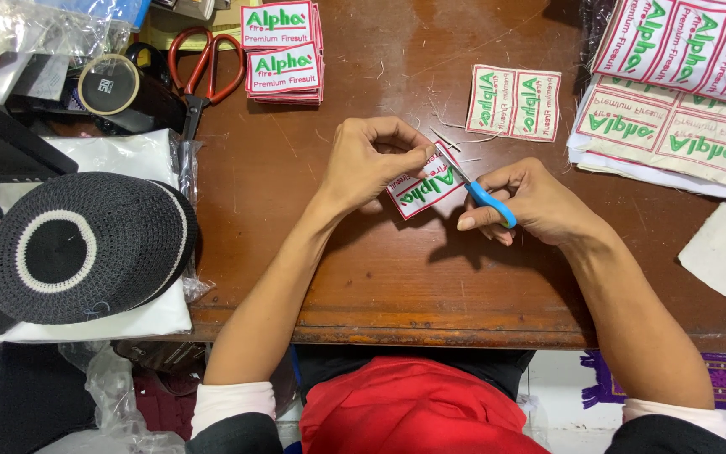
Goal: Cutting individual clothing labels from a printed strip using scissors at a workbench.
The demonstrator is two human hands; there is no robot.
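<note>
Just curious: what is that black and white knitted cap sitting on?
The knitted cap lies on folded white cloth in a clear plastic bag. What the cloth is, and anything beneath it, stays covered.

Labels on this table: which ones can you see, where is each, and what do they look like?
Patch: held in the left hand, rectangular, white, red border, green lettering; the right hand trims it with blue-handled snips.
Stack of patches: top centre, same colours.
Joined pair: upper right of centre.
Uncut sheets: far right, rows of patches.
Tape roll: upper left, round.
</note>
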